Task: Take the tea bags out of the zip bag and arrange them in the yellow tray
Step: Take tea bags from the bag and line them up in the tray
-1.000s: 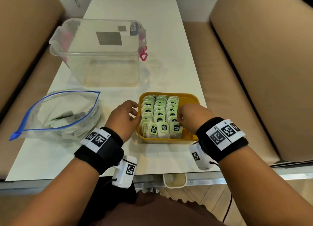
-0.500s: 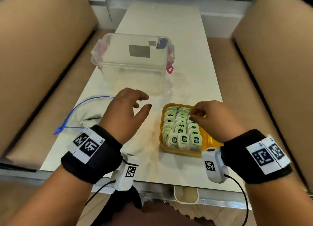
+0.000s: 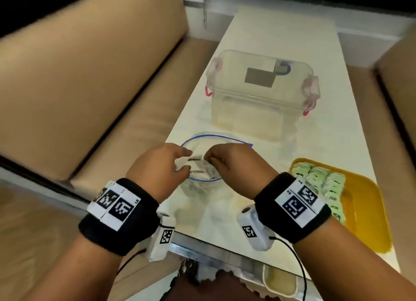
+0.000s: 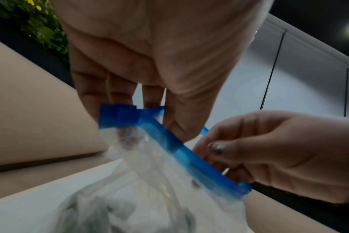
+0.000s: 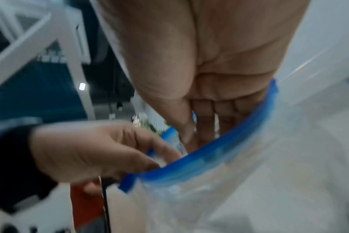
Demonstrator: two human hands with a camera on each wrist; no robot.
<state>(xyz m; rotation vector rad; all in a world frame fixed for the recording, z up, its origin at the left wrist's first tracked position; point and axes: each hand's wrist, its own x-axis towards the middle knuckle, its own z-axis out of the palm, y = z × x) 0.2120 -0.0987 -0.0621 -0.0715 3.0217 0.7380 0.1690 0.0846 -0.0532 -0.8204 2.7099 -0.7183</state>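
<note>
The clear zip bag [image 3: 200,187] with a blue rim stands in front of me on the white table, its mouth pulled open. My left hand [image 3: 186,161] pinches the rim's left side [image 4: 165,123]. My right hand [image 3: 208,160] pinches the opposite side, fingers curled over the blue strip [image 4: 213,151] and reaching into the mouth [image 5: 191,135]. Blurred tea bags [image 4: 110,212] lie in the bag's bottom. To the right sits the yellow tray [image 3: 364,206], with rows of green-labelled tea bags [image 3: 319,181] standing along its left part.
A clear lidded plastic container [image 3: 261,93] with pink latches stands behind the bag. Tan sofa cushions [image 3: 90,86] flank the narrow table on both sides. The table's metal front edge [image 3: 225,255] runs just under my wrists.
Both hands left the tray and went left to the zip bag, where they now pinch its rim and hold the mouth open. The head view swung left, so the tray sits at the right.
</note>
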